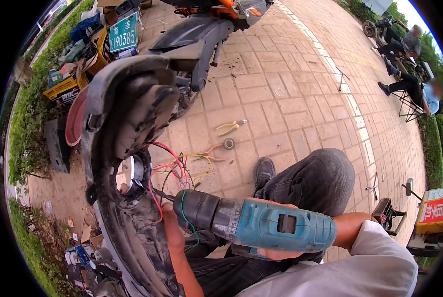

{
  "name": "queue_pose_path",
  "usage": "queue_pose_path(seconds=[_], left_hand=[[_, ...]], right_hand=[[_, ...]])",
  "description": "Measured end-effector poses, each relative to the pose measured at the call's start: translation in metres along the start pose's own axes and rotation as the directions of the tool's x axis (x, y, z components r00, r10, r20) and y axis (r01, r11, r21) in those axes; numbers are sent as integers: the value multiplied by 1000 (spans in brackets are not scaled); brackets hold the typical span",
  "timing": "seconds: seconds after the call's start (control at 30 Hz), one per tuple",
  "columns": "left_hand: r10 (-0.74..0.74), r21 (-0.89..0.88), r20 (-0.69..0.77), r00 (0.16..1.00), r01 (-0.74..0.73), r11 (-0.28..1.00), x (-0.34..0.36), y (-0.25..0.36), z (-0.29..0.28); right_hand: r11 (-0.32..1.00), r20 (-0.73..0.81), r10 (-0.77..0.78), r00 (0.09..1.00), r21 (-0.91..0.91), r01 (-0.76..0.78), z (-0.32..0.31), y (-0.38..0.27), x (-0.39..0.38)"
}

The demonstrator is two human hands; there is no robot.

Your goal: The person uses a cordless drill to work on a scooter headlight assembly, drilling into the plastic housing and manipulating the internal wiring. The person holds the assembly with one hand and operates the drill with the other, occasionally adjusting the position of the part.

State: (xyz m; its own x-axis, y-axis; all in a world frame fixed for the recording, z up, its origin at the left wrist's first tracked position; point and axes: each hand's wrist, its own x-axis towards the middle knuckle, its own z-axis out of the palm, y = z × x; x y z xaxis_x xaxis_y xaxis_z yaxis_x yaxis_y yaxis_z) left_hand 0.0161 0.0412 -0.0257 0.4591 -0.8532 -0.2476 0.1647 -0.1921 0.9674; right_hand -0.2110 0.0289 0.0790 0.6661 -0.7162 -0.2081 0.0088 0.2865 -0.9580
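My right hand (278, 253) is wrapped round a teal and black cordless drill (268, 225), whose body hides most of the fingers. Its dark bit points left at a round opening (131, 174) in a large, dusty black plastic motorcycle body panel (154, 255). At the panel's edge, just below the bit, my left hand (170, 218) grips the plastic; the drill chuck partly covers it and its fingers are largely hidden. Red, green, yellow and black wires (174, 168) hang loose beside the opening, and one green wire loops in front of the chuck.
Yellow-handled pliers (230, 127), orange-handled pliers (214, 152) and a small round metal part (228, 144) lie on the paving. A motorcycle (196, 37) stands ahead. Boxes (65, 89) and a red basin (77, 116) are at left. People sit at far right near a folding chair (408, 106).
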Motion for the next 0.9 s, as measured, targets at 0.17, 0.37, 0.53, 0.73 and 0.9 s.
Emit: queue_pose_path(seconds=[0.17,0.37,0.53,0.73,0.9], left_hand=[[206,49,18,978,-207,977,5,-2,-13],[521,411,216,826,-561,718,5,9,-20],[508,344,251,824,-566,749,8,18,-18],[340,-40,133,931,-337,941,11,-1,-22],[329,-150,206,922,-302,941,11,-11,-24]], right_hand=[[999,-5,-16,1000,-43,16,1,1,5],[998,-38,-15,999,-60,13,2,1,4],[998,-79,17,997,-57,-21,4,-4,2],[990,-179,141,974,-1,-143,13,-14,3],[940,-89,-161,983,-316,126,3,7,2]])
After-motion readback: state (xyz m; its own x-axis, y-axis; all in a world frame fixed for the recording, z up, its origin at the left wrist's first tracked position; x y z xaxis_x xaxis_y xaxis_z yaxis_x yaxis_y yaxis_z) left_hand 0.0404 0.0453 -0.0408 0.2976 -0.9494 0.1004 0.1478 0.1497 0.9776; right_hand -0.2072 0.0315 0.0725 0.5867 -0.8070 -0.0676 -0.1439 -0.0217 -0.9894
